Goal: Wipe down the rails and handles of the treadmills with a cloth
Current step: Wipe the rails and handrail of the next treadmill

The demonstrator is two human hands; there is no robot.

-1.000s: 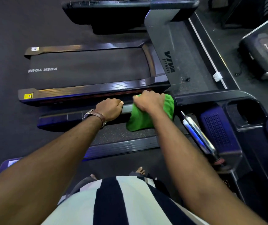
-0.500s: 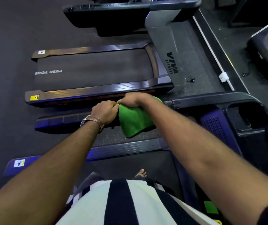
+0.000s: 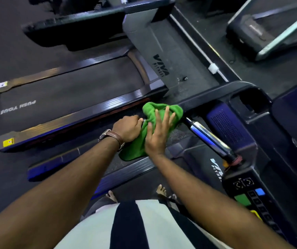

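Half a second on, the right hand (image 3: pixel 157 135) has let go, its fingers now spread flat on the green cloth (image 3: pixel 162 112) draped over the handrail at centre, the left hand (image 3: pixel 128 128) at nine o'clock gripping the rail, likely repositioning before wiping on.

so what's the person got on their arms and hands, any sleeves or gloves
No gloves and no sleeves in view: both forearms are bare down to the hands. The left hand has a wristwatch on its wrist, with a brown leather-looking strap and a silvery case. The right hand wears nothing that shows: no ring, band or watch.
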